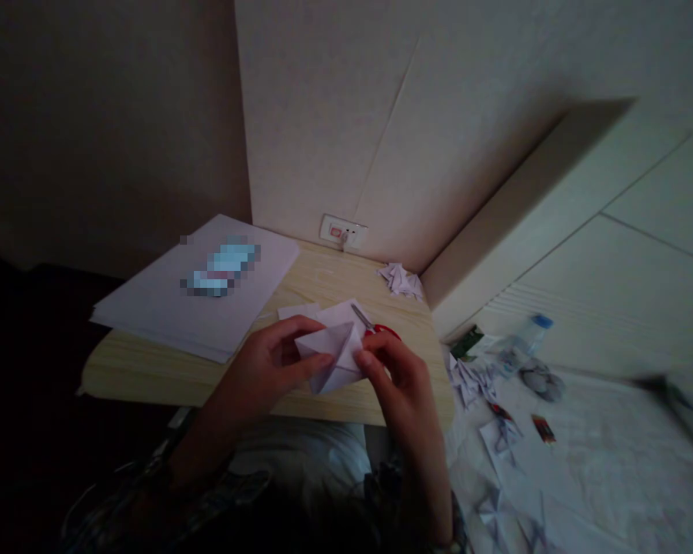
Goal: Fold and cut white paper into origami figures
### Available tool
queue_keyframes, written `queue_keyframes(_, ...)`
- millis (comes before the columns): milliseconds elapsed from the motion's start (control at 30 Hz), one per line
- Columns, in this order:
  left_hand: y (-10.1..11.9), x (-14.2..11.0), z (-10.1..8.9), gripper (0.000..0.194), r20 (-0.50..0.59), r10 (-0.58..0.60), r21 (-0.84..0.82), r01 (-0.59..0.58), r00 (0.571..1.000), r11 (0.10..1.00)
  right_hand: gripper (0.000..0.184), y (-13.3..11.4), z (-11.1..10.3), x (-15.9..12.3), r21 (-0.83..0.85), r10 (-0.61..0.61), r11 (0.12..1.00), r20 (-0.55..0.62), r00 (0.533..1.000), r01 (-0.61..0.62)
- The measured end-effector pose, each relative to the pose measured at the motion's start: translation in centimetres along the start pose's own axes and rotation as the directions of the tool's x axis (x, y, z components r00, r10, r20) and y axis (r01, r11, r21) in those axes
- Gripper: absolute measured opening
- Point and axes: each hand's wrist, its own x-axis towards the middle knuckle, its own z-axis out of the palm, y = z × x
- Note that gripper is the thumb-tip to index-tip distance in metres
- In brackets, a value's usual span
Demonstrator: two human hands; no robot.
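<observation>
Between my two hands is a white sheet of folded paper, creased into triangular flaps, held above the front part of the wooden table. My left hand grips its left side, thumb on the near face and fingers behind. At the right edge, my right hand pinches the paper between thumb and forefinger. Red-handled scissors lie just behind my right hand, with their handles partly hidden by it. Under the scissors and behind the held paper rests another white paper piece.
A large paper stack covers the table's left side, with a pixelated object on it. Folded paper pieces sit at the table's back right corner, below a wall socket. To the right, a bed bears a bottle and folded papers.
</observation>
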Motion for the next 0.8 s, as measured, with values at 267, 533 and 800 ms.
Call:
queue_keyframes(267, 0.15, -0.36, 0.23, 0.028, -0.019, -0.050, -0.085, 0.048, 0.999, 0.995, 0.026, 0.21, 0.15, 0.08, -0.015, 0.032, 0.999, 0.010, 0.999, -0.032)
queue_keyframes(533, 0.08, -0.09, 0.26, 0.031, -0.042, -0.065, -0.038, 0.063, 0.997, 0.997, 0.028, -0.23, 0.55, 0.01, -0.170, -0.107, 0.981, -0.053, 0.993, 0.097)
queue_keyframes(800, 0.48, -0.46, 0.68, 0.024, -0.013, 0.021, 0.089, -0.019, 1.000, 0.996, 0.012, -0.47, 0.40, 0.18, -0.118, -0.097, 0.988, -0.012, 0.995, 0.095)
